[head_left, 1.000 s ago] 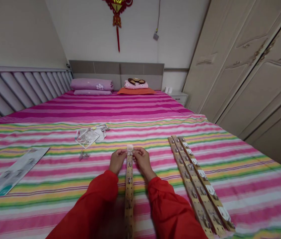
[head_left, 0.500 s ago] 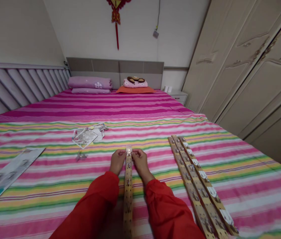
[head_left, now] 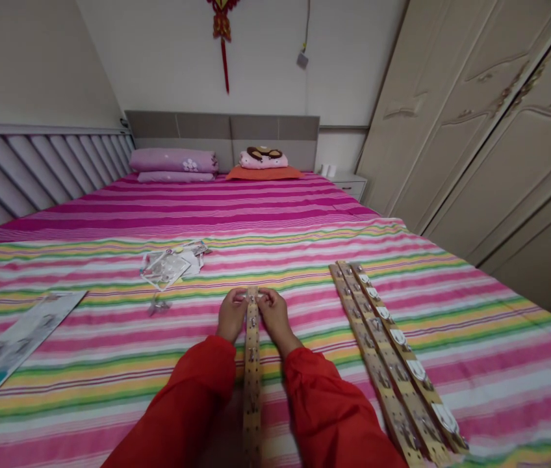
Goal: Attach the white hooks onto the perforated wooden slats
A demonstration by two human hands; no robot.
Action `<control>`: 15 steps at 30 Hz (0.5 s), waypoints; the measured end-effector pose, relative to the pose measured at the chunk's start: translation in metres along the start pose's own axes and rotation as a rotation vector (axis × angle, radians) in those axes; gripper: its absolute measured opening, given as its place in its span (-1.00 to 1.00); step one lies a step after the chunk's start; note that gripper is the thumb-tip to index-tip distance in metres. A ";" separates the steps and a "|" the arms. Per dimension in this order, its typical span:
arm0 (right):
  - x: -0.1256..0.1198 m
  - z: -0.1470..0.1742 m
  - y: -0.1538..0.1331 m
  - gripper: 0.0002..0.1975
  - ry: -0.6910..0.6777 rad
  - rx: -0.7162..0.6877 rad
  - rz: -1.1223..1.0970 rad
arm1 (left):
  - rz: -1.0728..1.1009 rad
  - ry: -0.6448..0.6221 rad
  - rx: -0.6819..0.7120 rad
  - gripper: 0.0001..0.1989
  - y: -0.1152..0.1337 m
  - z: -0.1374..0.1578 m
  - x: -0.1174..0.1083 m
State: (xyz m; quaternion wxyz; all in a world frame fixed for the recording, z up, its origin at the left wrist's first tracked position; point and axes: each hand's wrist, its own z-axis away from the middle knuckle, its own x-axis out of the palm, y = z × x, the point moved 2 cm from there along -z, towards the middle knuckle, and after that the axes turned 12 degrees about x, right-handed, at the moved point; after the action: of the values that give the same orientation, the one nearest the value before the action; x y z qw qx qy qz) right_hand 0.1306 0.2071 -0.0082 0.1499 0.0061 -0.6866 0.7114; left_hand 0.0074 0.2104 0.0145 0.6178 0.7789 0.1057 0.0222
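A long tan strip [head_left: 251,370] with rows of small holes runs away from me, between my forearms, on the striped sheet. Small metal hook-like pieces [head_left: 251,354] sit along it. At its far end my left hand [head_left: 231,316] pinches the left edge, thumb and forefinger closed. Opposite it, my right hand [head_left: 275,316] is closed the same way on the right edge. A small shiny piece [head_left: 251,298] lies between the fingertips; its exact shape is too small to tell.
Several similar strips with metal and white pieces [head_left: 377,338] lie side by side at right. Clear packets [head_left: 168,265] and a small heap of metal pieces [head_left: 158,305] are left of my hands. A flat white package [head_left: 22,341] lies farther left. Folded bedding [head_left: 175,160] is by the headboard.
The pale square patch at the strip's far end shows less brightly now, and the fingertips have shifted slightly there. The camera view has moved a little. Both hands stay at that end.
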 end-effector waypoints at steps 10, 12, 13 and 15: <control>0.000 -0.001 0.001 -0.67 0.003 -0.130 0.410 | -0.015 -0.210 -0.026 -0.58 -0.023 -0.017 0.000; 0.002 -0.003 0.003 -0.64 0.007 -0.112 0.474 | -0.034 -0.219 -0.053 -0.57 -0.026 -0.020 0.001; 0.003 -0.004 0.003 -0.63 0.006 -0.104 0.500 | -0.038 -0.218 -0.058 -0.57 -0.028 -0.021 0.002; 0.005 -0.004 0.004 -0.62 -0.002 -0.098 0.549 | -0.036 -0.227 -0.057 -0.58 -0.029 -0.021 0.003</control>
State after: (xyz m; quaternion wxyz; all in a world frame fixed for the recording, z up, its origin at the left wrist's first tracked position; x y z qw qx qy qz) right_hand 0.1260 0.2120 -0.0114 -0.0491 -0.1865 -0.6961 0.6915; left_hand 0.0030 0.2376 -0.0089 0.6480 0.7564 0.0485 -0.0741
